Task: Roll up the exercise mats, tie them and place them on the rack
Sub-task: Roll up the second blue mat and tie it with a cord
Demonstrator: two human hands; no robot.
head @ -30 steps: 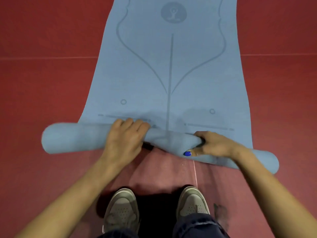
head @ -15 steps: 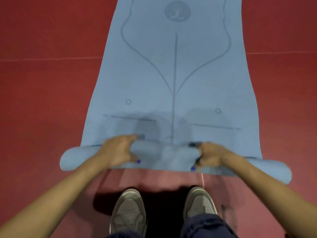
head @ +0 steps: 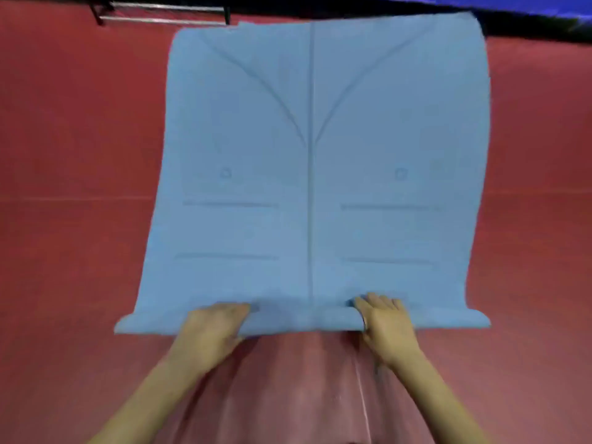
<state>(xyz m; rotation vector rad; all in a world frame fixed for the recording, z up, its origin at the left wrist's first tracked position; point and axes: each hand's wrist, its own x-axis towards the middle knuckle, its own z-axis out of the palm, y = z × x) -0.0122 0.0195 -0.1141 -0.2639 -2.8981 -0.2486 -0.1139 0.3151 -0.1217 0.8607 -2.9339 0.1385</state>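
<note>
The red floor (head: 70, 251) spreads on every side of both hands. On it lies the blue mat (head: 307, 161), flat and open beyond the hands, its far edge well away from them near a metal rack (head: 160, 14) and a dark strip at the top of the view. Printed lines and small circles mark the mat ahead of the fingers. The roll (head: 304, 320), the mat's near end wound into a low tube, runs crosswise under both hands and sticks out past each of them to the side. The left hand (head: 213, 328) lies over the roll, fingers curled round its top, the thumb side toward the body. The right hand (head: 384, 325) grips the roll likewise, fingers bent over its far side and reaching onto the flat mat just beyond. The picture is blurred, so fingertips are not sharp.
</note>
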